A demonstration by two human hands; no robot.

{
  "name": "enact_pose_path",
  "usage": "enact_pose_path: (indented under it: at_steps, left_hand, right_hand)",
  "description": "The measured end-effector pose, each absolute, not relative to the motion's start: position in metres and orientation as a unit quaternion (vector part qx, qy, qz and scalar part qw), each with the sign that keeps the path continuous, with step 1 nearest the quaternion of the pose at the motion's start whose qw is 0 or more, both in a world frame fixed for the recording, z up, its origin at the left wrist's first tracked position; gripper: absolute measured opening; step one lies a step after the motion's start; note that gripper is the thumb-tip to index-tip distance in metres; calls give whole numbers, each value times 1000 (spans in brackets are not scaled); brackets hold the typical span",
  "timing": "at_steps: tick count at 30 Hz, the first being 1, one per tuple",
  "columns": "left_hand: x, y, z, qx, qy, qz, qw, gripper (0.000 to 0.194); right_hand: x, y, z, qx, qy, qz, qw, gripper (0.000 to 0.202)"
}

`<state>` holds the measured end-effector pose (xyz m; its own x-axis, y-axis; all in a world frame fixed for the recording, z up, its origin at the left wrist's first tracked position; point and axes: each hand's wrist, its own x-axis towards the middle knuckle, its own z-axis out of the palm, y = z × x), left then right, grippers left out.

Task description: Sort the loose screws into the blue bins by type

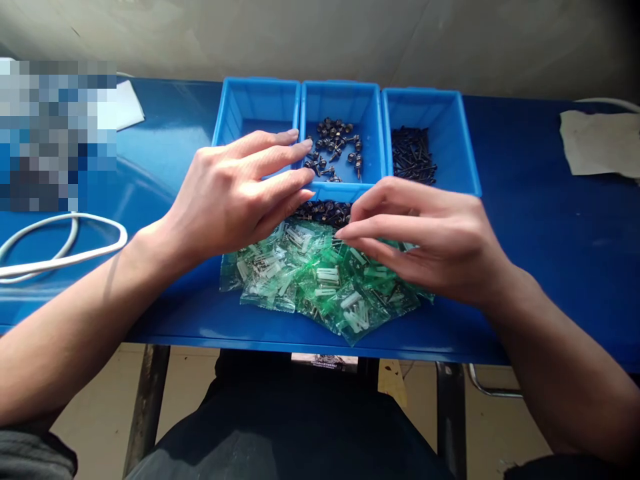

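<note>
My left hand (240, 187) lies palm down with its fingers stretched out over the front of the left blue bin (260, 100) and the middle blue bin (343, 100). Short dark screws with washers (333, 137) sit in the middle bin beyond its fingertips. My right hand (425, 233) is closed in a pinch just in front of the bins; anything between its fingertips is too small to make out. Below it, clear green-tinted bags (327, 277) of white plastic pieces and metal hardware are heaped. More dark screws (323, 212) lie between the bags and the middle bin.
Long dark screws (413, 153) fill part of the right blue bin (453, 133). A white cable (95, 250) loops over the blue table (175, 313) at left, near a pixelated area. Brown paper (600, 143) lies at far right. A wall (300, 40) stands behind.
</note>
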<state>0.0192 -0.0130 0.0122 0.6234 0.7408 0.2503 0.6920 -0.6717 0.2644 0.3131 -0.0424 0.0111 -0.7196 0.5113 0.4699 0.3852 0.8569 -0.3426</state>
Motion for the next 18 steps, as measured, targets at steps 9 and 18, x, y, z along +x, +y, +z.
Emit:
enact_pose_path:
  at_steps: [9,18]
  left_hand:
    - [21,-98,40,902,343,239,110,58]
    - [38,-261,-133,792,453,316,261,28]
  right_hand:
    - [308,-40,17,-231,-853,271,382,11]
    - [299,-44,20,-242,-800,345,428,12]
